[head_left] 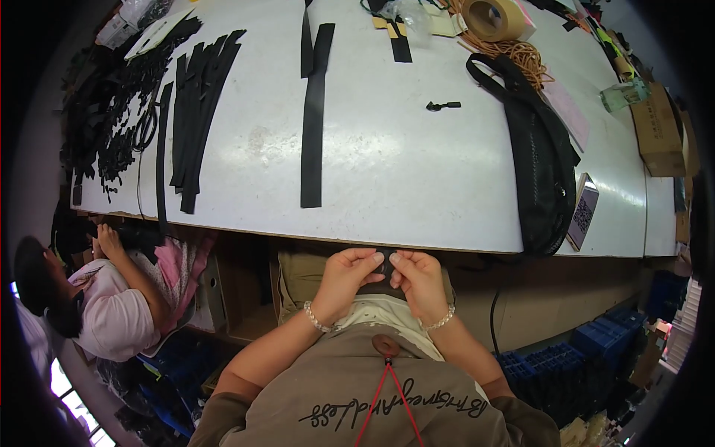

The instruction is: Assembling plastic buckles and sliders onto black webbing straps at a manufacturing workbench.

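My left hand (347,277) and right hand (417,277) pinch a small dark flat piece (387,268) between fingertips, below the smooth white table's edge (387,242).

Small dark piece (385,262) pinched between left hand (348,277) and right hand (419,279): mostly covered by the fingers, kind not readable. Heap of black parts (104,123) at the table's (417,186) far left blurs toward the rim; single pieces cannot be told apart. Tape roll (493,18) cut by the top edge. Small black part (442,106) mid-table too small to identify. Seated person (97,298) at left partly cut off.
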Available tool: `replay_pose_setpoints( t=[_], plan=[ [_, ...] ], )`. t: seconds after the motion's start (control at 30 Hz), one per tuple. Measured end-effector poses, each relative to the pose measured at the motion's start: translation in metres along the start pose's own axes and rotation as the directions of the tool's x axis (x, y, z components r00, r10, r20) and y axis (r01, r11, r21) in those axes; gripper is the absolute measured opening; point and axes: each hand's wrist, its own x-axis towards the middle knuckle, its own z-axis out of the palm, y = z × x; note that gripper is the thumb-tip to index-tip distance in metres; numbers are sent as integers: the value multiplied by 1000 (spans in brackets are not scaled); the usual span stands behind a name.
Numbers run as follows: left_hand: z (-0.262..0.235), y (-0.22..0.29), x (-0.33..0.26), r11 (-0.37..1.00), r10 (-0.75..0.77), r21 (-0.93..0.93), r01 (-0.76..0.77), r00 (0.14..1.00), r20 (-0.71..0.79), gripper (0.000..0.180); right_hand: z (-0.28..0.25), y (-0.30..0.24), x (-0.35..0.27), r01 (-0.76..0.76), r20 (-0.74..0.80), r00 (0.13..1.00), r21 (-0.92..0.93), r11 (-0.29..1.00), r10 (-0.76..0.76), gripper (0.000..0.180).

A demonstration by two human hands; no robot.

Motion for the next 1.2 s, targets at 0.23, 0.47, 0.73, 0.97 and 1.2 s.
replay_pose_setpoints(
  t=[0.23,0.47,0.73,0.97,1.2],
  plan=[
    [4,-4,8,995,-44,-92,46,999,16,10,-1,3,7,-68,-25,997,119,991,71,5],
    [5,0,9,990,-41,-129,52,996,84,11,2,1,5,-17,-12,1000,91,996,18,7],
    [19,65,-43,846,93,486,-220,958,271,25,16,-41,-34,309,265,937,-324,894,-227,8],
    [31,107,-46,803,245,433,-410,889,387,10,47,-75,-36,538,343,828,-261,802,-444,22],
    [33,133,-33,733,223,504,-457,862,456,7,48,-86,-17,460,522,831,-453,763,-191,22]
  ],
)
